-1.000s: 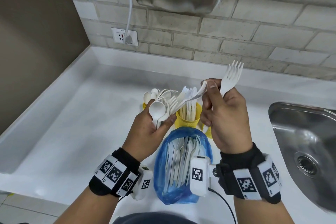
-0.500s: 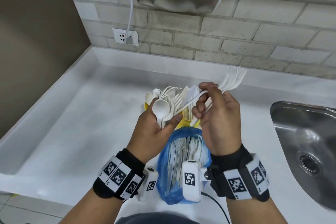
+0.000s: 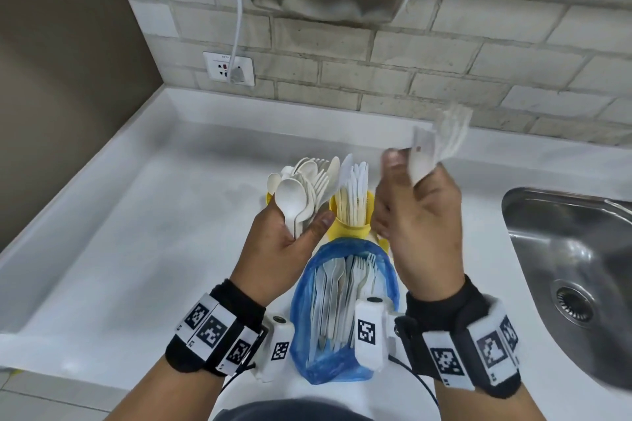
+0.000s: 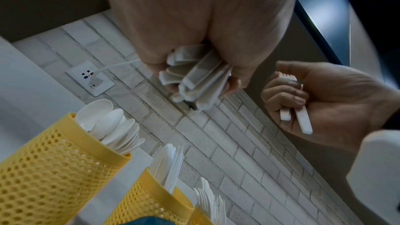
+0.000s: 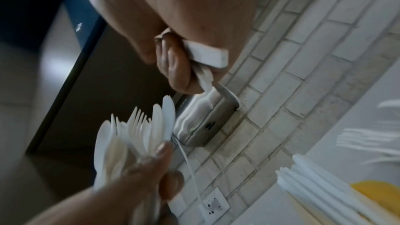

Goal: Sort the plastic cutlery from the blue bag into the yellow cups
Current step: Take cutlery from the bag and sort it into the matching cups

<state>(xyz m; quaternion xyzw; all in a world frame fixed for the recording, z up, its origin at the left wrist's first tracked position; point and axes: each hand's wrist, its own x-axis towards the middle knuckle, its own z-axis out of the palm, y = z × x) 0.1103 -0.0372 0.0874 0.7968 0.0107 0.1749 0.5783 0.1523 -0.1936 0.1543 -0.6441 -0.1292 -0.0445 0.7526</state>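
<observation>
Head view: blue bag [image 3: 345, 311] lies open on the counter [image 3: 143, 249] between the wrists, with a good number of white pieces inside, so sorting is not finished. Behind it stand the yellow cups [image 3: 350, 227]; one holds spoons, one holds knives, both well stocked. Left hand [image 3: 290, 239] clasps a mixed bunch [image 3: 301, 202] of spoons and forks, thumb pressed across the handles. Right hand [image 3: 415, 215] is raised to the right of the cups, pinching forks [image 3: 441, 143], blurred; count not certain. Sink [image 3: 574, 270] at far right. Left-wrist view: three cups in a row, spoon cup [image 4: 52, 160], knife cup [image 4: 149, 199], and a third at the bottom edge with fork tines showing above it; handle ends of the bunch jut from the closed left fist; the right hand's curled fingers hold two handles. Right-wrist view: the right hand's fingers wrap a flat handle [image 5: 207, 54]; the left hand's bunch fans below; knives [image 5: 324, 192] stand in a yellow cup at lower right. Judgement: task looks roughly past its middle; held pieces and bag contents remain to be placed.
</observation>
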